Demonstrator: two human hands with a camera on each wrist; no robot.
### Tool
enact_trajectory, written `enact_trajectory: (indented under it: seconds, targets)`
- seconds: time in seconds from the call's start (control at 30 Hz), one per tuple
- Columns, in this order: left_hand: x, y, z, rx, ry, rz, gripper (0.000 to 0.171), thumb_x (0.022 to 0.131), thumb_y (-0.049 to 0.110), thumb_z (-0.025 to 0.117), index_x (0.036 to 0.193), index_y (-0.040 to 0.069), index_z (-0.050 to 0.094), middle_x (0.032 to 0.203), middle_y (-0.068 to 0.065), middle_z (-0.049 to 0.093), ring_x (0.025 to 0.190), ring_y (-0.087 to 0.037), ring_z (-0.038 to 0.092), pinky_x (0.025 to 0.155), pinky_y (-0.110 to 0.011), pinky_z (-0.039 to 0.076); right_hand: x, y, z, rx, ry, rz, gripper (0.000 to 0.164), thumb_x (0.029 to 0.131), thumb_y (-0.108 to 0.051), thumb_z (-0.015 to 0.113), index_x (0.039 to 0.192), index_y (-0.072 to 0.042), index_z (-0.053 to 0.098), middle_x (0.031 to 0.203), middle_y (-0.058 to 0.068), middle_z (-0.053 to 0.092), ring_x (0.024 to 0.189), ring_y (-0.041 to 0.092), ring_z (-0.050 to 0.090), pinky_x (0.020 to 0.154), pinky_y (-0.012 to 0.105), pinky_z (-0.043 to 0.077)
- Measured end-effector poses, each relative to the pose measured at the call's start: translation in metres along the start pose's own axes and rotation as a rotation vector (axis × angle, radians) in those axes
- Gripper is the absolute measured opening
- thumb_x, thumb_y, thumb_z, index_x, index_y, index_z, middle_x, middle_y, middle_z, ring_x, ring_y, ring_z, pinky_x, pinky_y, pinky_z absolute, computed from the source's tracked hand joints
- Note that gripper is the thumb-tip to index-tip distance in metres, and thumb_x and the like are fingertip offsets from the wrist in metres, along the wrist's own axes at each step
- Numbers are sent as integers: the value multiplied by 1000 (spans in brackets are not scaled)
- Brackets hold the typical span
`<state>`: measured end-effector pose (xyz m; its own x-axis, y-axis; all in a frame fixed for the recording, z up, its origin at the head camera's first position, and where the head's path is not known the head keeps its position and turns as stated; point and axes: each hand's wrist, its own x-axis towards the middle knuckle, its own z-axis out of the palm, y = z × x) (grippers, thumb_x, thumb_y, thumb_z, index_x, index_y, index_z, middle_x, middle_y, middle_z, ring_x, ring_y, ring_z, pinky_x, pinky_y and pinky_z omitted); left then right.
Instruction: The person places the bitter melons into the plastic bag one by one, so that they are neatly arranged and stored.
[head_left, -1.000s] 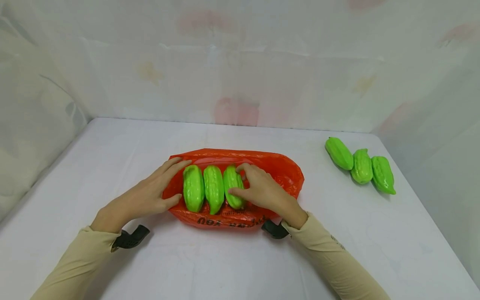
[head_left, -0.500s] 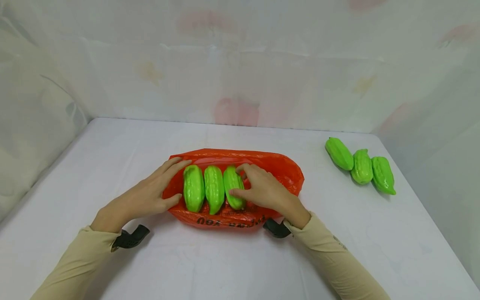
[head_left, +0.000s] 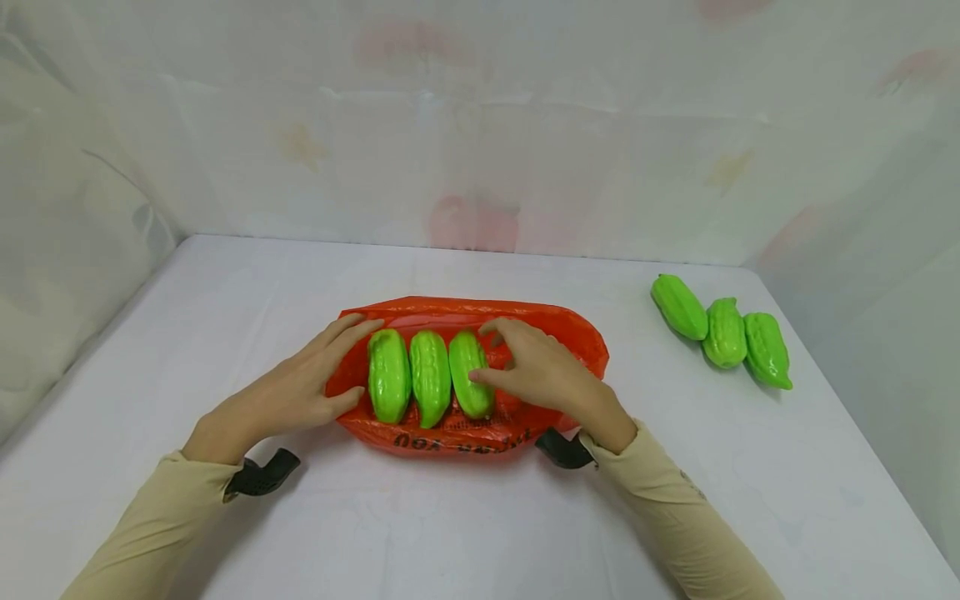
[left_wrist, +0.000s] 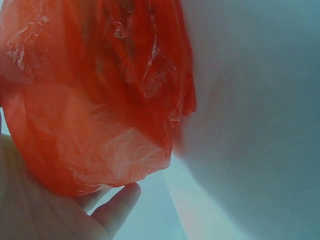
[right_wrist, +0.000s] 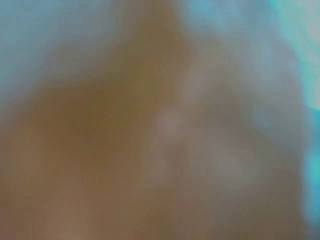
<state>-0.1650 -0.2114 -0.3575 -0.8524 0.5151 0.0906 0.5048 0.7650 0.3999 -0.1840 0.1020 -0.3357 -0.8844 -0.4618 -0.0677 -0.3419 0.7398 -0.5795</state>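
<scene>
Three bright green bitter gourds stand side by side in a red plastic bag [head_left: 573, 342]: a left one [head_left: 389, 375], a middle one [head_left: 431, 379] and a right one [head_left: 468, 367]. My left hand [head_left: 307, 392] rests at the bag's left rim, fingers and thumb spread over the edge. In the left wrist view, the bag [left_wrist: 100, 125] fills the upper left, and the hand [left_wrist: 50, 210] lies against its lower edge. Over the bag's right half is my right hand [head_left: 543, 367], fingers loosely bent, its thumb tip at the right gourd. The right wrist view is too blurred to read.
Three more bitter gourds lie at the back right of the white table [head_left: 480, 533]: one [head_left: 679, 307] farthest left, another [head_left: 724, 333] beside it, a third [head_left: 767, 350] to the right. A pale curtain [head_left: 480, 125] hangs behind the table.
My right hand has drawn slightly right and its fingers have spread away from the right gourd, which now shows more. The left hand and the bag stay about where they were.
</scene>
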Motion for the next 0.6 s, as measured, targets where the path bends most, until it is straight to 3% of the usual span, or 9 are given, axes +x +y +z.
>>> enact_trajectory:
  seconds: [0.3, 0.6]
  targets:
    - [0, 0, 0, -2, -1, 3, 78, 89, 10, 63, 156, 18, 24, 160, -11, 23, 144, -38, 32, 103, -64, 43, -7, 1, -17, 17, 13, -39, 58, 90, -39, 71, 137, -13, 52, 129, 7, 62, 112, 25, 63, 92, 39, 53]
    - [0, -2, 1, -8, 5, 12, 78, 88, 10, 62, 156, 16, 24, 160, -11, 23, 144, -38, 32, 104, -65, 42, -14, 6, -36, 62, 42, -118, 55, 91, -33, 72, 138, -14, 51, 129, 3, 62, 119, 23, 60, 98, 45, 51]
